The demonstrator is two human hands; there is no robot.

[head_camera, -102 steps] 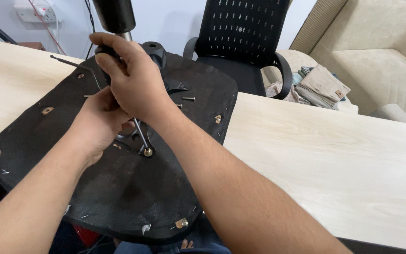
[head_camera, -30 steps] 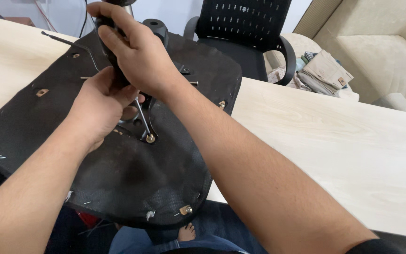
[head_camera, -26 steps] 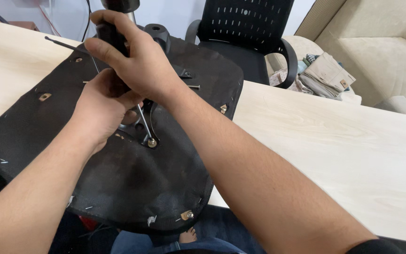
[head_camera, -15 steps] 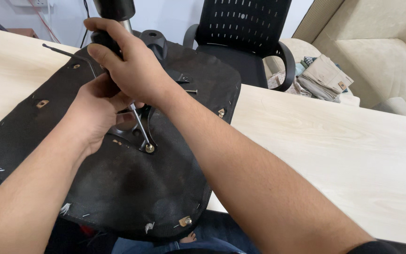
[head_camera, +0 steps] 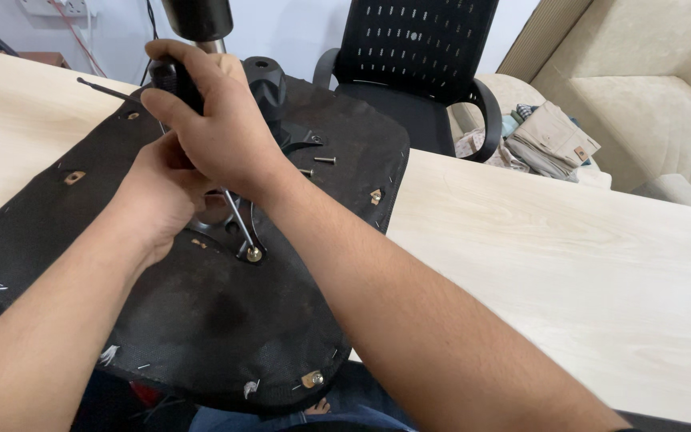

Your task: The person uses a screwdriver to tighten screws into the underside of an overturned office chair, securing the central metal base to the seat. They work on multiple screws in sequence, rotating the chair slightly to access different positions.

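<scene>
An upturned black chair seat (head_camera: 201,320) lies on a light wooden table (head_camera: 561,264), its fabric underside facing up. My right hand (head_camera: 209,120) is closed round the dark handle of a screwdriver (head_camera: 237,224). The metal shaft slants down to a brass-coloured screw (head_camera: 254,254) in the seat's metal plate. My left hand (head_camera: 161,192) sits just under the right one, fingers curled by the shaft and the plate. Whether it grips anything is hidden by the right hand. A loose screw (head_camera: 323,160) lies on the seat further back.
A black knob and a grey cylinder (head_camera: 197,18) rise from the seat's far side. A thin black rod (head_camera: 105,88) sticks out left. Behind the table stand a black mesh office chair (head_camera: 417,72) and a beige sofa (head_camera: 641,72) with folded clothes (head_camera: 549,140).
Both hands stayed on the screwdriver at the same screw. The right hand shifted slightly on the handle, and the view moved a little.
</scene>
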